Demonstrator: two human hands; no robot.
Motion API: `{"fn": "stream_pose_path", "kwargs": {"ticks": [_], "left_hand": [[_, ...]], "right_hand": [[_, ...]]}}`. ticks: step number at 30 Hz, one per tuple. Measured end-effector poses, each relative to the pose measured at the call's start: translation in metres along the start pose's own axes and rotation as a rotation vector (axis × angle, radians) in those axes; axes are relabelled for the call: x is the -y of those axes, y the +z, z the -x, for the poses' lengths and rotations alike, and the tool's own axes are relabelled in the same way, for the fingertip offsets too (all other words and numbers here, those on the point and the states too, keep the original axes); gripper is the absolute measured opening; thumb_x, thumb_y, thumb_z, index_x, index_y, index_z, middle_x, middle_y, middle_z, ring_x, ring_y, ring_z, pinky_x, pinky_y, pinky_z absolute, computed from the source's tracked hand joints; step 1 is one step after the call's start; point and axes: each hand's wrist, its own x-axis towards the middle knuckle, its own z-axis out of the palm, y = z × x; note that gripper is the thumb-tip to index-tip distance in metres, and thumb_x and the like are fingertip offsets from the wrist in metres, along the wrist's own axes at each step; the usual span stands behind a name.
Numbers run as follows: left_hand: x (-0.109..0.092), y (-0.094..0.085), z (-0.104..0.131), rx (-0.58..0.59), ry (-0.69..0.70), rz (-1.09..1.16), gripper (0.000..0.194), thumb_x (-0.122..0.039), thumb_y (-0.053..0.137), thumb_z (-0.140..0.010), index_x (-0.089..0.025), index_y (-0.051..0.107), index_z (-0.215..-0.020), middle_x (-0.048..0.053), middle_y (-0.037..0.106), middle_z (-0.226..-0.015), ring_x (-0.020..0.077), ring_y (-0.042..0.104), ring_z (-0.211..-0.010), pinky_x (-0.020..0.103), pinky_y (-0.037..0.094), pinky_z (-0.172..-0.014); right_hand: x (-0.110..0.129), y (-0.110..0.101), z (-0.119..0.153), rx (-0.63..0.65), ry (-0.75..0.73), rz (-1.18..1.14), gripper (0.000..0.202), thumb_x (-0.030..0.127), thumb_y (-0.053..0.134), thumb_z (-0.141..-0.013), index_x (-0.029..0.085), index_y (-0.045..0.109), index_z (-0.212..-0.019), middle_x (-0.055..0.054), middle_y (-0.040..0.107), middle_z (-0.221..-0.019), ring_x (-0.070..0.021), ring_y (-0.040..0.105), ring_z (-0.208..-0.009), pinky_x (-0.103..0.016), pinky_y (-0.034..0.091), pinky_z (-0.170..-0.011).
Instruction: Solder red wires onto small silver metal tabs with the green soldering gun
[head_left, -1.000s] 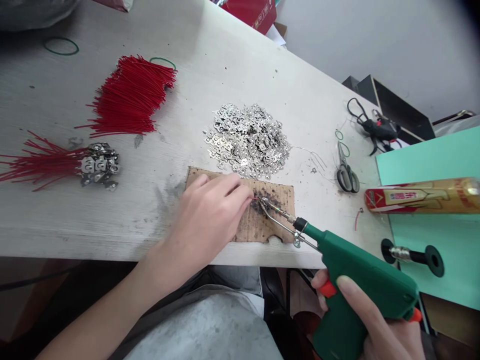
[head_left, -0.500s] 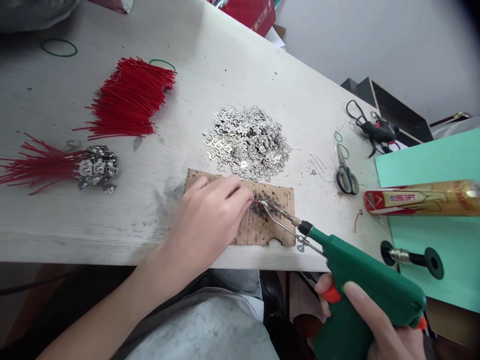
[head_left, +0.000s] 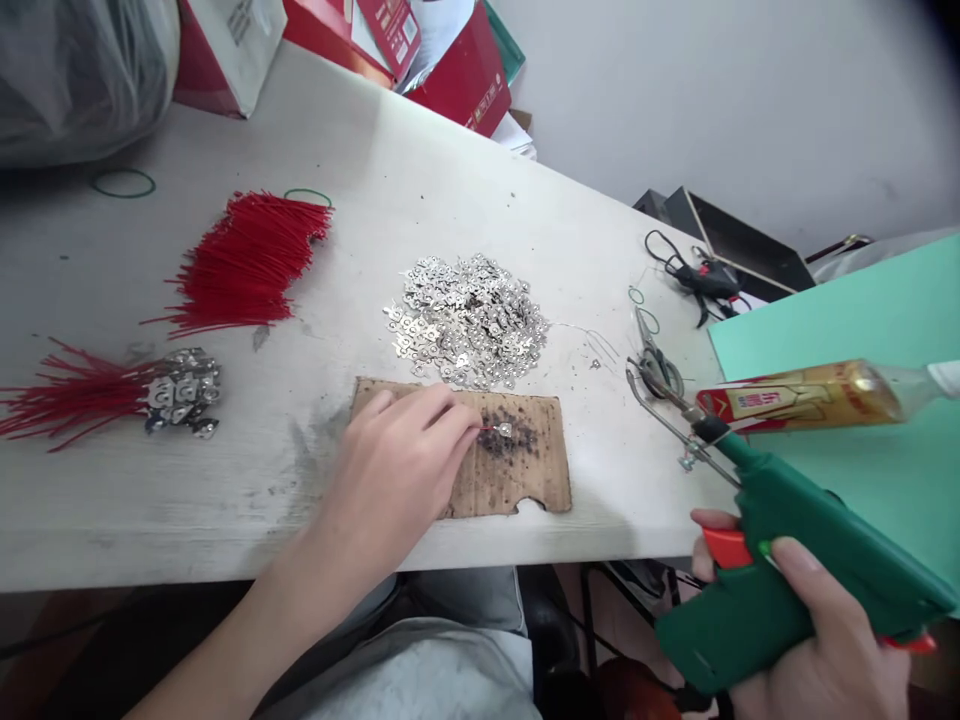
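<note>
Because the scorched cardboard pad (head_left: 487,465) lies at the near edge of the surface (head_left: 420,200), hot work can be done on it without marking the pale top, and the left hand (head_left: 390,470) rests there with its fingers (head_left: 457,425) pinched shut on a short red wire (head_left: 489,429). The wire's free end meets a small metal terminal (head_left: 505,430) that sits on the blackened patch in the middle of the pad, so the grip looks meant to keep wire and terminal steady against each other. The right hand (head_left: 817,640) is wrapped closed around the grip of a green soldering gun (head_left: 787,580), one finger by the orange trigger; the gun is held off the near right corner, its tip (head_left: 637,380) raised well apart from the pad and pointing toward the scissors (head_left: 656,365).

A heap of loose silver terminals (head_left: 469,320) lies just beyond the pad's far edge, within easy reach of the left hand. Toward the left edge lie a bundle of bare red wires (head_left: 247,260) and a bundle already fitted with terminals (head_left: 112,390). A gold-labelled tube (head_left: 810,395) lies across the green mat (head_left: 862,330) at the right edge, just beside the gun's barrel, and it, with the scissors, crowds the path between tip and pad. Red boxes (head_left: 420,50) stand along the far edge.
</note>
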Motion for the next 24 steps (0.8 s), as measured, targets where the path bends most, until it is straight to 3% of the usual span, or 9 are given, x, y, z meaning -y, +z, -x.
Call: {"fn": "stream_pose_path", "kwargs": {"ticks": [3,7,13,15,19,24], "left_hand": [[0.001,0.000,0.000,-0.003,0.008,0.004,0.015,-0.022,0.056,-0.104,-0.020,0.070,-0.097,-0.001,0.070,-0.095,0.0176,0.064,-0.082,0.035,0.039,-0.075],[0.003,0.001,0.001,-0.004,0.012,0.002,0.014,-0.022,0.056,-0.104,-0.021,0.068,-0.097,-0.002,0.070,-0.097,0.0167,0.061,-0.079,0.034,0.040,-0.075],[0.004,0.000,0.001,0.009,0.016,-0.001,0.014,-0.024,0.056,-0.105,-0.022,0.068,-0.099,-0.002,0.070,-0.099,0.0173,0.058,-0.080,0.033,0.041,-0.075],[0.004,0.000,0.001,0.010,0.017,-0.006,0.014,-0.024,0.056,-0.105,-0.022,0.068,-0.098,-0.002,0.070,-0.099,0.0171,0.058,-0.081,0.033,0.041,-0.076],[0.003,-0.001,0.001,0.014,0.017,0.002,0.013,-0.024,0.056,-0.105,-0.022,0.068,-0.100,-0.002,0.070,-0.102,0.0162,0.059,-0.083,0.033,0.042,-0.077],[0.000,-0.003,0.001,0.032,0.001,0.029,0.012,-0.022,0.056,-0.105,-0.021,0.067,-0.100,-0.002,0.070,-0.103,0.0153,0.060,-0.086,0.032,0.044,-0.080]], "right_hand": [[0.006,0.017,-0.010,-0.033,-0.122,0.021,0.014,0.034,0.075,-0.074,0.039,0.080,-0.087,-0.004,0.075,-0.078,-0.0213,0.059,-0.049,-0.030,0.045,-0.027],[0.017,0.046,-0.035,0.112,-0.348,-0.121,0.013,0.027,0.072,-0.078,0.026,0.078,-0.089,-0.005,0.074,-0.079,-0.0203,0.065,-0.053,-0.031,0.053,-0.039],[0.051,0.109,-0.077,0.428,-0.527,-0.338,0.008,0.029,0.076,-0.086,0.022,0.073,-0.089,-0.005,0.074,-0.084,-0.0213,0.073,-0.071,-0.030,0.058,-0.054],[0.056,0.134,-0.089,0.544,-0.533,-0.364,0.017,0.035,0.075,-0.087,0.018,0.072,-0.090,-0.007,0.075,-0.084,-0.0205,0.071,-0.066,-0.032,0.059,-0.057],[0.046,0.174,-0.105,0.631,-0.453,-0.409,0.022,0.040,0.075,-0.086,0.019,0.070,-0.091,-0.004,0.073,-0.078,-0.0166,0.067,-0.060,-0.028,0.055,-0.054],[0.009,0.186,-0.109,0.618,-0.288,-0.371,0.026,0.043,0.075,-0.084,0.018,0.070,-0.088,-0.006,0.076,-0.082,-0.0143,0.063,-0.055,-0.026,0.050,-0.048]]}}
